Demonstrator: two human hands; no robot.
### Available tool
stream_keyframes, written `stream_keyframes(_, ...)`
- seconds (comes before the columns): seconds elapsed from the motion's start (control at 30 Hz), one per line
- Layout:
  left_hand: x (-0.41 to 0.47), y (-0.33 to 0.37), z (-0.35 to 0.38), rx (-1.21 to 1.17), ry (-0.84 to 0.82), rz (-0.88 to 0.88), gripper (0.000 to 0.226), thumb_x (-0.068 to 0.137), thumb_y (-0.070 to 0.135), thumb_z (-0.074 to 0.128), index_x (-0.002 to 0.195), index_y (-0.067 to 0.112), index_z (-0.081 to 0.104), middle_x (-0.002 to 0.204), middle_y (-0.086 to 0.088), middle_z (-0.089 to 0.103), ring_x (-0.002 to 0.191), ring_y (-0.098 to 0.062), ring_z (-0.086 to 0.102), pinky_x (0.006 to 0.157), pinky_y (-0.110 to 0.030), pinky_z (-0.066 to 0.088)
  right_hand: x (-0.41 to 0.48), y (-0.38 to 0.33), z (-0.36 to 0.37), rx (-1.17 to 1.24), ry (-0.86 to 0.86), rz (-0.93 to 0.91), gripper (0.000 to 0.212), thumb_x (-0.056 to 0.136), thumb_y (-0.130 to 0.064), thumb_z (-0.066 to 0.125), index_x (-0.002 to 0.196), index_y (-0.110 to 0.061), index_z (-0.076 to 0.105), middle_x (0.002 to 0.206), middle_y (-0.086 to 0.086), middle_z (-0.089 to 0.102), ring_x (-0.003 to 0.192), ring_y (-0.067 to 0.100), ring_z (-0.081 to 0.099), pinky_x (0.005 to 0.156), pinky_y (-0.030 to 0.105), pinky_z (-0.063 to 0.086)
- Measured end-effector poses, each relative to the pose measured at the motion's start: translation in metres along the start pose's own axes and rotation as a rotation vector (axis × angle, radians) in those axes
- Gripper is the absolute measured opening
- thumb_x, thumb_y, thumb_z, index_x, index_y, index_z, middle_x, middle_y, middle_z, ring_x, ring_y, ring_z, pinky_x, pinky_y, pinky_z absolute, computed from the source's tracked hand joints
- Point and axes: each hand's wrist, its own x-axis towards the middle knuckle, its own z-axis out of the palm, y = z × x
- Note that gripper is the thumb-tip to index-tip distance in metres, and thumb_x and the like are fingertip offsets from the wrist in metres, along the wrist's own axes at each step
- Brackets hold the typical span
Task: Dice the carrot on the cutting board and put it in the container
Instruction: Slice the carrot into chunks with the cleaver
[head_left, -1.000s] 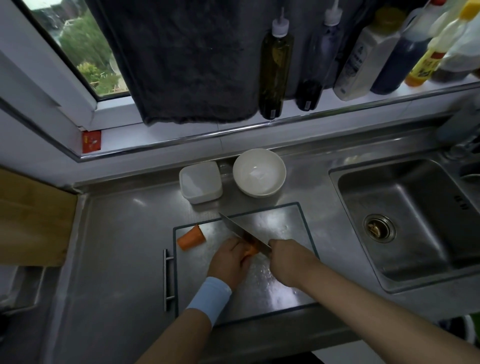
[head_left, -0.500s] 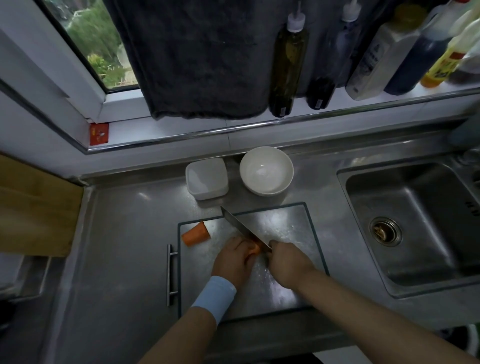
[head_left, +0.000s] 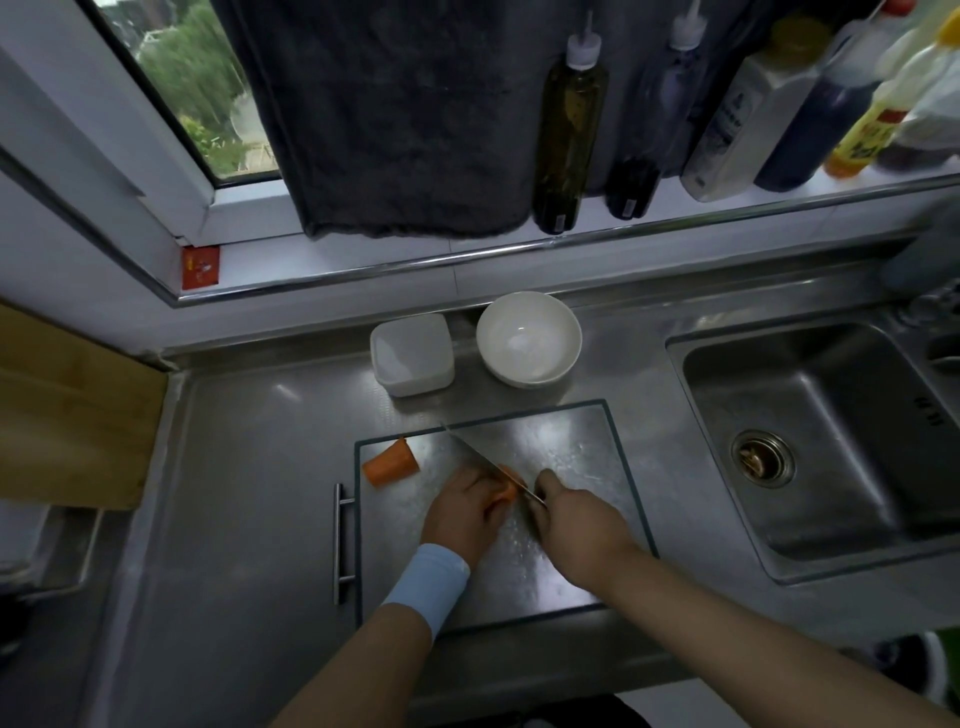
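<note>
A steel cutting board (head_left: 571, 452) with a dark rim lies on the counter. My left hand (head_left: 460, 512), with a pale blue wristband, holds an orange carrot piece (head_left: 506, 483) down on the board. My right hand (head_left: 569, 525) grips the handle of a knife (head_left: 475, 454), whose blade lies across that piece and points to the far left. A second carrot chunk (head_left: 390, 462) rests alone at the board's far left corner. Behind the board stand a white square container (head_left: 412, 356) and a white round bowl (head_left: 528, 338), both with nothing visible inside.
A steel sink (head_left: 831, 441) with a drain lies to the right. A bar handle (head_left: 338, 543) runs along the board's left side. Bottles (head_left: 569, 124) stand on the sill behind, a dark towel (head_left: 395, 114) hangs there, and a wooden board (head_left: 72, 415) sits far left.
The view has shifted slightly, so everything sits a little right and lower. The hands stay on the carrot piece and knife; the blade sits about the same across it.
</note>
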Motion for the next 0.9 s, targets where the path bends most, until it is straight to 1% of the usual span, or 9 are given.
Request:
stream_keyframes(0.17,-0.002,0.001,-0.002,-0.029,0.002,-0.025,0.026,0.09,0.033,0.061,0.112,0.022,0.069,0.118,0.003,0.062,0.11,-0.014,0.054,0.091,-0.011,0.028,-0.014,-0.012,-0.005,-0.085,0.027,0.0,0.017,0.103,-0.027,0.036,0.119,-0.021,0.041,0.082,0.003,0.063,0.07,0.021,0.059,0.06,0.034,0.046)
stream_keyframes(0.3,-0.003,0.003,-0.004,-0.027,0.002,-0.01,0.028,0.09,0.029,0.061,0.117,0.022,0.067,0.124,-0.001,0.061,0.114,-0.017,0.053,0.092,-0.012,0.027,-0.021,-0.022,-0.003,-0.129,0.05,0.026,0.035,0.098,-0.016,0.043,0.133,-0.018,0.037,0.079,-0.001,0.057,0.064,0.018,0.05,0.048,0.025,0.029)
stream_keyframes(0.37,-0.003,0.003,-0.004,-0.021,0.003,-0.003,0.029,0.091,0.028,0.06,0.118,0.021,0.066,0.124,-0.001,0.06,0.115,-0.017,0.053,0.093,-0.013,0.027,-0.023,-0.024,-0.003,-0.118,0.057,0.055,0.033,0.097,-0.015,0.043,0.13,-0.017,0.04,0.08,-0.001,0.058,0.064,0.017,0.048,0.045,0.023,0.02)
stream_keyframes(0.43,-0.003,0.003,-0.004,-0.017,0.003,-0.005,0.029,0.091,0.028,0.06,0.118,0.021,0.065,0.123,0.0,0.061,0.114,-0.017,0.054,0.093,-0.013,0.028,-0.024,-0.024,-0.005,-0.124,0.055,0.065,0.027,0.097,-0.015,0.043,0.124,-0.016,0.045,0.086,0.001,0.063,0.067,0.018,0.051,0.045,0.022,0.019)
stream_keyframes(0.57,-0.004,0.001,-0.001,-0.011,-0.001,0.001,0.028,0.092,0.032,0.059,0.117,0.023,0.065,0.121,0.004,0.061,0.112,-0.012,0.053,0.093,-0.012,0.028,-0.027,-0.024,-0.009,-0.142,0.032,0.088,0.026,0.095,-0.012,0.045,0.121,-0.015,0.048,0.092,0.004,0.066,0.077,0.021,0.062,0.058,0.027,0.034)
stream_keyframes(0.63,-0.004,0.001,-0.001,-0.004,-0.003,0.006,0.026,0.091,0.032,0.06,0.115,0.023,0.066,0.119,0.004,0.062,0.11,-0.013,0.054,0.093,-0.013,0.03,-0.027,-0.023,-0.01,-0.142,0.025,0.1,0.028,0.094,-0.01,0.047,0.122,-0.015,0.049,0.091,0.004,0.066,0.074,0.02,0.06,0.061,0.029,0.037)
stream_keyframes(0.7,-0.003,0.001,-0.001,-0.001,-0.002,0.007,0.025,0.09,0.03,0.062,0.113,0.023,0.067,0.119,0.003,0.063,0.109,-0.014,0.055,0.092,-0.014,0.031,-0.026,-0.023,-0.011,-0.153,0.016,0.096,0.035,0.094,-0.009,0.048,0.128,-0.016,0.046,0.092,0.004,0.066,0.073,0.02,0.058,0.062,0.029,0.039)
stream_keyframes(0.77,-0.004,0.001,-0.001,0.003,-0.002,0.005,0.025,0.09,0.029,0.062,0.113,0.022,0.068,0.119,0.002,0.063,0.109,-0.015,0.055,0.092,-0.015,0.031,-0.026,-0.025,-0.01,-0.156,-0.007,0.091,0.046,0.094,-0.006,0.047,0.138,-0.019,0.04,0.095,0.005,0.066,0.081,0.021,0.064,0.064,0.03,0.044)
stream_keyframes(0.9,-0.003,-0.001,0.001,-0.012,-0.003,-0.007,0.022,0.087,0.026,0.066,0.107,0.021,0.071,0.114,-0.001,0.065,0.105,-0.02,0.059,0.088,-0.018,0.034,-0.027,-0.031,-0.012,-0.123,-0.042,0.069,0.057,0.097,-0.006,0.042,0.149,-0.023,0.028,0.101,0.006,0.067,0.088,0.021,0.065,0.076,0.032,0.053)
